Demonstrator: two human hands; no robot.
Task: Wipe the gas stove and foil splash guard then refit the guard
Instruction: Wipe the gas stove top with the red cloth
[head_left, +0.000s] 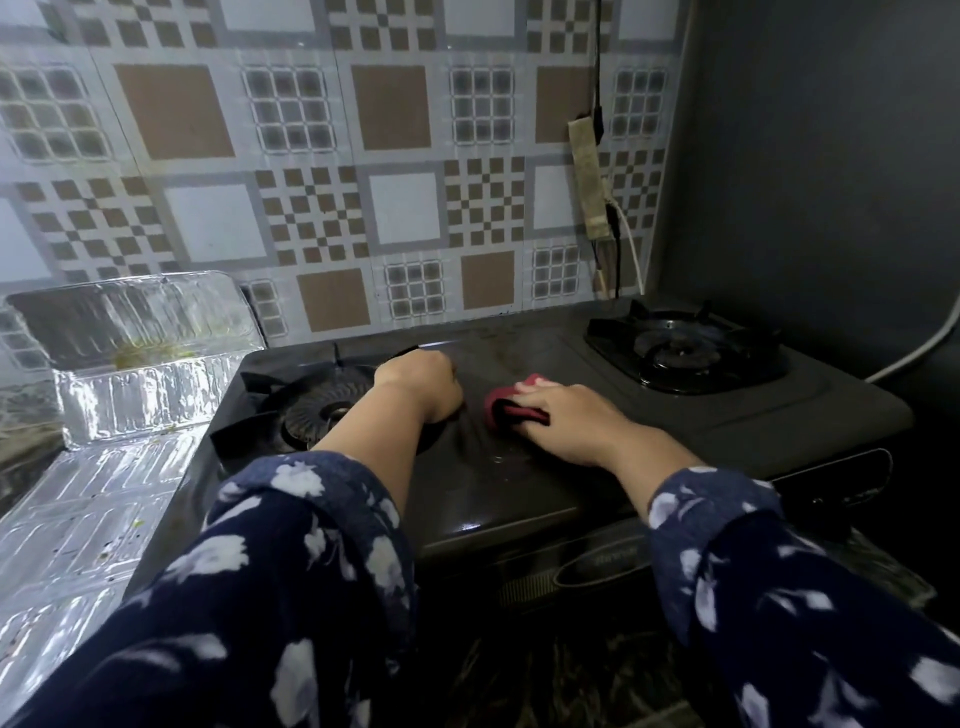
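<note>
A black two-burner gas stove (571, 483) fills the middle of the head view. My right hand (566, 410) grips a red cloth (511, 402) and presses it on the stove top between the burners. My left hand (423, 382) is curled into a fist at the right edge of the left burner (322, 410); whether it holds anything is hidden. The silver foil splash guard (140, 353) stands folded to the left of the stove, with yellowish stains on its upright panel.
The right burner (680, 348) sits at the back right. A patterned tile wall rises behind, with a taped cable (592, 171) running down it. A dark panel (810, 156) closes the right side. A white hose (919, 348) curves at far right.
</note>
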